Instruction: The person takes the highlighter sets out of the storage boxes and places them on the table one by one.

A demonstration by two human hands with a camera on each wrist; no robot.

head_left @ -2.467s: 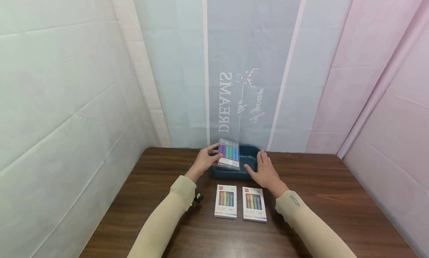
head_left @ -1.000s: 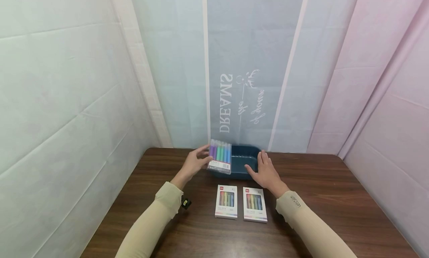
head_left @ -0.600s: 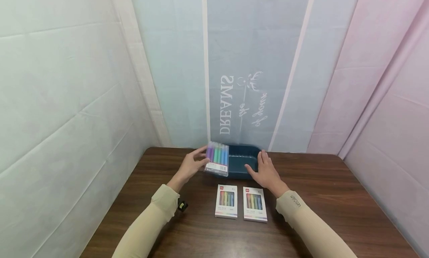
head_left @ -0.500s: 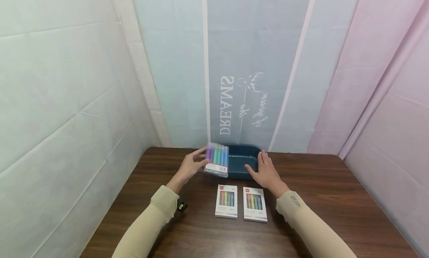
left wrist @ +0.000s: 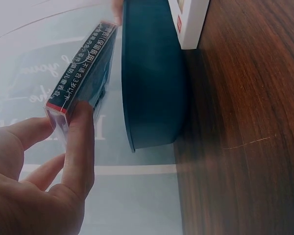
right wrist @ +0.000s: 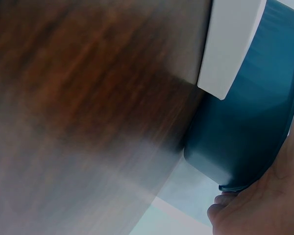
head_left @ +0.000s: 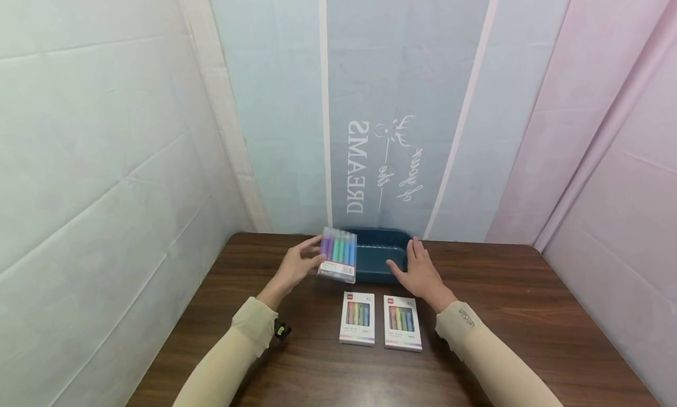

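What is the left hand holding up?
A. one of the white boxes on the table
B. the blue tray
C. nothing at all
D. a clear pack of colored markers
D. The left hand has its grip on the clear pack of colored markers, lifted at the left end of the blue tray; both white boxes lie untouched on the table.

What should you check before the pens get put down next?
1. Left hand has a firm pinch on the clear pack of coloured pens: ok.
2. Pack lifted free of the blue tray: ok, a gap shows in the left wrist view.
3. Right hand steadies the tray's rim: ok.
4. Two boxed pen sets lie flat on the wooden table: ok.
5. Bare table left of the boxes: ok.
6. Tray empty: cannot tell.
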